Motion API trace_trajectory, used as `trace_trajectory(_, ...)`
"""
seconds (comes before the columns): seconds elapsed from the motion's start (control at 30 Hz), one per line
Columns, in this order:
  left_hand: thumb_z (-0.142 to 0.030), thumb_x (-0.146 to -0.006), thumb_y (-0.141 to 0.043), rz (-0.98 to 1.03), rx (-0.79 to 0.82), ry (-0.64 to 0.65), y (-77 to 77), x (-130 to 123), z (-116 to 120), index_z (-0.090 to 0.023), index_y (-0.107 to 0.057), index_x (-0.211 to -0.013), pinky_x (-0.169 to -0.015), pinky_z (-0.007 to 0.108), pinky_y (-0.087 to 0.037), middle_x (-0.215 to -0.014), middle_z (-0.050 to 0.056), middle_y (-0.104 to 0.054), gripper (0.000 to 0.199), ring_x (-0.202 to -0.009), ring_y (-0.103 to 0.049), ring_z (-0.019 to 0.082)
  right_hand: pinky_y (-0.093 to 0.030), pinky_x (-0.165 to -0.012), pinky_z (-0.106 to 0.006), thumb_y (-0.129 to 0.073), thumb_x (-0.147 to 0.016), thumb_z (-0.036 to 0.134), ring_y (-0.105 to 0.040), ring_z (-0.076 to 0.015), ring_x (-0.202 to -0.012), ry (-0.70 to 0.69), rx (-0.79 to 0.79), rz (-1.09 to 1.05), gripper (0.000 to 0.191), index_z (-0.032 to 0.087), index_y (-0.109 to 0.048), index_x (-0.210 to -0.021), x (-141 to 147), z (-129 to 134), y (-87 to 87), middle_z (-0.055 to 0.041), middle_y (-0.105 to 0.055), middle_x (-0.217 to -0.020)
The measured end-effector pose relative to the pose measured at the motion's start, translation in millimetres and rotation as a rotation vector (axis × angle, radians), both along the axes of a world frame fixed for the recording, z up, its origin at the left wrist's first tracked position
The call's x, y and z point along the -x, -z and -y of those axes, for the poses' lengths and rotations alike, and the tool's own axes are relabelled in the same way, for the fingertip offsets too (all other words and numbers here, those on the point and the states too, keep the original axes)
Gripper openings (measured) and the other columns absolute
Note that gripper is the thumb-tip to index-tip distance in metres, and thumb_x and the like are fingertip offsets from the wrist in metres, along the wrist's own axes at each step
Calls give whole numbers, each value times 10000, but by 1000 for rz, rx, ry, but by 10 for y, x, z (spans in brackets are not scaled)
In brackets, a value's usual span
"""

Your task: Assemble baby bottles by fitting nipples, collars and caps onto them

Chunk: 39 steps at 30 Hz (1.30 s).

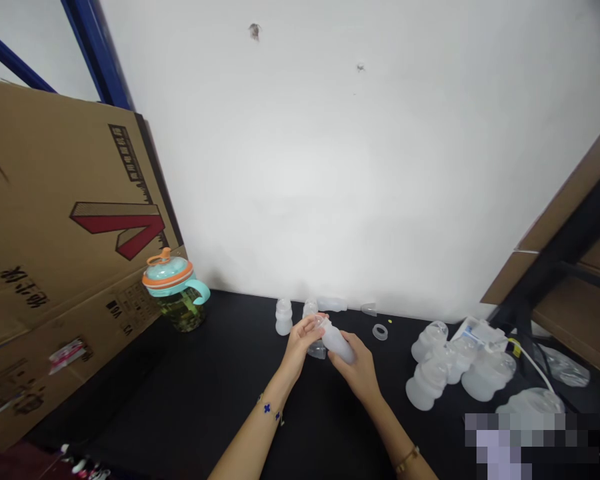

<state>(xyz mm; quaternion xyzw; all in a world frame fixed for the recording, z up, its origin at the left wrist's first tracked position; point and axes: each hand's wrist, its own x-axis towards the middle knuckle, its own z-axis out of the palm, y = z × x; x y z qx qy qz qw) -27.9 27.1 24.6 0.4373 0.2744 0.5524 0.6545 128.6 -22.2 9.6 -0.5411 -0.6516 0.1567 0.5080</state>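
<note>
A frosted white baby bottle (337,343) is held tilted between my two hands, above the black table. My left hand (300,340) pinches it at its top end, where a clear piece shows between the fingers. Wrapped round the lower body is my right hand (361,370). Just below the held bottle lies a clear cover (317,350), partly hidden by my left fingers. Behind my hands stand a capped bottle (283,317) and a second one (310,307), and another white bottle (333,304) lies on its side by the wall.
To the right sit a white ring (380,332) and a clear cap (369,309). Several capped bottles (430,377) cluster farther right, beside a white box (477,333) with a cable. A teal-lidded jug (175,293) stands left, against a cardboard box (55,233).
</note>
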Motion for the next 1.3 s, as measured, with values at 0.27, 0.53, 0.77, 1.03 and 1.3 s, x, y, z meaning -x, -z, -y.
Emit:
trace_trajectory(0.27, -408, -744, -770, 19, -24, 5, -19, -34, 48, -155, -722, -1101, -829, 297, -490, -1146, 126, -704, 440, -1004, -645, 257, -560, -828, -365, -633, -808, 316, -688, -251, -940, -48, 63, -38, 347, 214, -647, -1140, 88, 24, 64, -59, -721, -1069)
trace_trajectory(0.53, -385, -697, -827, 29, 51, -38, 31, -47, 35, -180, -726, -1142, -732, 247, -471, -955, 63, -725, 501, -809, -642, 172, -570, -780, -337, -632, -811, 312, -698, -245, -894, -63, 60, -64, 324, 215, -667, -1118, 144, 68, 5, -45, -736, -1032)
trace_trajectory(0.77, -340, -689, -837, 65, 66, -7, 34, -38, 23, -171, -711, -1185, -769, 263, -478, -981, 74, -737, 538, -858, -661, 192, -560, -784, -316, -624, -825, 313, -696, -233, -895, -83, 73, -104, 336, 213, -658, -1144, 163, 80, -4, -37, -734, -1041)
trace_trajectory(1.03, -333, -676, -851, 165, 64, 16, 19, -63, 34, -161, -713, -1078, -851, 299, -493, -1101, 120, -724, 458, -998, -671, 240, -550, -739, -307, -625, -835, 348, -687, -227, -831, -70, 91, -128, 337, 188, -656, -1129, 157, 75, 7, -43, -733, -994)
trace_trajectory(1.3, -331, -766, -753, 164, 37, 41, 18, -56, 48, -128, -728, -1021, -835, 295, -487, -1140, 133, -712, 327, -970, -662, 233, -541, -746, -298, -632, -837, 357, -682, -226, -839, -71, 92, -143, 358, 189, -651, -1153, 150, 61, 48, -44, -733, -1007)
